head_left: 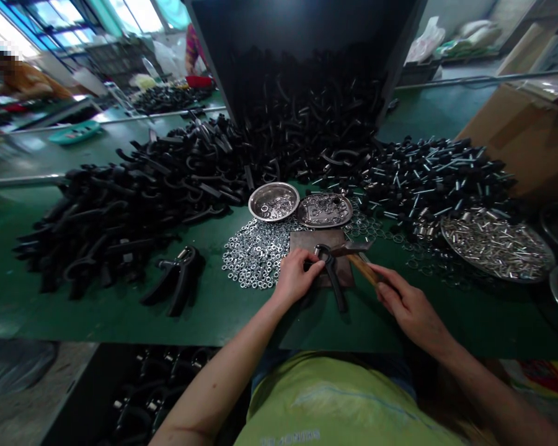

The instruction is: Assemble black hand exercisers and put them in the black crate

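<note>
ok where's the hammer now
The hammer is in the right hand, right of centre in the head view, by the flat plate and the ringed black part.

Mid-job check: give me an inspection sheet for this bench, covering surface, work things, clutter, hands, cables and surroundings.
Surface: green table, a metal plate in front of the person.
Work things: black part on the plate; hammer head by its ring end, contact unclear.
Clutter: heaped black parts, loose nuts, bolts with black heads.
Hands: left hand steadies the black part; right hand grips the hammer handle.
Cables: none made out for certain.
Surroundings: cardboard box at right; a person in orange, far left.
</note>
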`<action>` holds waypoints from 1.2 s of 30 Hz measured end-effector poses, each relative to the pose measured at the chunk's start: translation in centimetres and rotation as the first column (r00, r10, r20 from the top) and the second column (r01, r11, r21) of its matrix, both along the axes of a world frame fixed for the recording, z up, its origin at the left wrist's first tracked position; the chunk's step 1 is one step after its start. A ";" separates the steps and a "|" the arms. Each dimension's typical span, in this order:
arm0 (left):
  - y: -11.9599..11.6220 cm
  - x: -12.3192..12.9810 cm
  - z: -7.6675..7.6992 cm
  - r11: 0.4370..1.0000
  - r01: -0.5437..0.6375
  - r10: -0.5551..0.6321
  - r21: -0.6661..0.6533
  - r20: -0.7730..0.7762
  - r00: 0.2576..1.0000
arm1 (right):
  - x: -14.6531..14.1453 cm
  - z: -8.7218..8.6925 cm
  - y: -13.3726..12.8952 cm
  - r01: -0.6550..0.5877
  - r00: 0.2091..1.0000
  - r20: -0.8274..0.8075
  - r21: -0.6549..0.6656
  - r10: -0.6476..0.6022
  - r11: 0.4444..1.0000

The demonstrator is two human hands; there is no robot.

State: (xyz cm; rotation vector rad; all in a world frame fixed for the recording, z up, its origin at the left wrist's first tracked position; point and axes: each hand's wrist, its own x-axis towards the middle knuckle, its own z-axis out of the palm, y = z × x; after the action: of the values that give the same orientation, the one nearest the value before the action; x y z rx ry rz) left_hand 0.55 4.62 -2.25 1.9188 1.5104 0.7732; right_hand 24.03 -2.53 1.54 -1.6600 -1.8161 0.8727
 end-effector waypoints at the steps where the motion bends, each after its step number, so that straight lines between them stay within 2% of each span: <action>1: 0.1 0.1 0.0 1.000 -0.017 0.017 -0.015 0.003 1.000 | 0.0 0.0 0.0 0.000 1.000 0.001 0.004 0.000 1.000; 7: 0.7 0.6 -0.1 0.988 -0.096 0.099 -0.119 0.027 0.995 | -0.3 -0.1 0.2 -0.021 1.000 -0.013 0.003 0.021 1.000; 11: 1.0 0.5 -0.2 0.987 -0.089 0.094 -0.131 0.031 0.995 | -0.4 -0.6 0.3 -0.028 0.998 -0.049 0.003 0.028 1.000; 15: 0.7 0.3 -0.2 0.998 -0.030 0.031 -0.062 0.011 0.999 | -0.7 -0.7 0.4 -0.026 0.998 -0.062 -0.009 0.025 1.000; 18: -0.4 0.2 -0.1 0.997 -0.041 0.042 0.070 -0.020 0.999 | -1.0 0.6 0.0 -0.040 0.998 -0.047 0.023 0.041 0.999; 20: -1.6 0.2 -0.1 0.974 -0.119 0.132 0.195 -0.055 0.990 | -1.1 1.9 -0.7 -0.047 0.997 -0.062 0.111 0.054 0.993; 22: -3.0 0.1 -0.2 0.949 -0.170 0.206 0.267 -0.116 0.972 | -1.1 2.9 -1.4 -0.033 0.993 -0.101 0.286 0.065 0.958; 24: -4.2 0.0 -0.3 0.961 -0.156 0.205 0.228 -0.212 0.956 | -1.1 3.1 -1.8 -0.009 0.990 -0.116 0.516 0.080 0.856; 25: -4.6 0.0 -0.4 0.975 -0.137 0.180 0.174 -0.262 0.948 | -1.2 2.9 -1.7 -0.037 0.992 -0.073 0.593 0.099 0.804; 26: -4.8 -0.1 -0.4 0.986 -0.121 0.152 0.117 -0.303 0.941 | -1.3 2.6 -1.4 -0.096 0.993 0.002 0.617 0.120 0.781; 27: -5.0 -0.1 -0.5 0.992 -0.111 0.127 0.064 -0.333 0.934 | -1.4 2.3 -1.1 -0.174 0.985 0.094 0.585 0.147 0.792; 29: -4.8 -0.1 -0.5 0.995 -0.095 0.088 -0.002 -0.361 0.929 | -1.7 1.9 -0.3 -0.315 0.942 0.242 0.399 0.232 0.861; 31: -4.5 -0.1 -0.4 0.997 -0.073 0.063 -0.015 -0.365 0.929 | -1.8 2.0 0.0 -0.320 0.935 0.245 0.270 0.257 0.908; 32: -4.4 -0.1 -0.3 0.998 -0.065 0.056 -0.013 -0.367 0.929 | -1.8 2.1 0.0 -0.288 0.950 0.206 0.291 0.234 0.912; 34: -4.2 -0.1 -0.1 0.998 -0.063 0.056 -0.007 -0.376 0.925 | -1.6 2.1 -0.2 -0.186 0.982 0.105 0.417 0.156 0.890; 36: -4.1 -0.1 0.1 0.998 -0.063 0.051 -0.019 -0.383 0.922 | -1.5 1.6 -0.3 -0.160 0.987 0.081 0.474 0.138 0.866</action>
State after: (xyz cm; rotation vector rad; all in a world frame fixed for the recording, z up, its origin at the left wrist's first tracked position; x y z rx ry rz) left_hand 0.41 0.56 -2.13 2.0964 1.8011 0.4066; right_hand 22.57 -2.87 3.10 -1.2417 -2.0090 0.3914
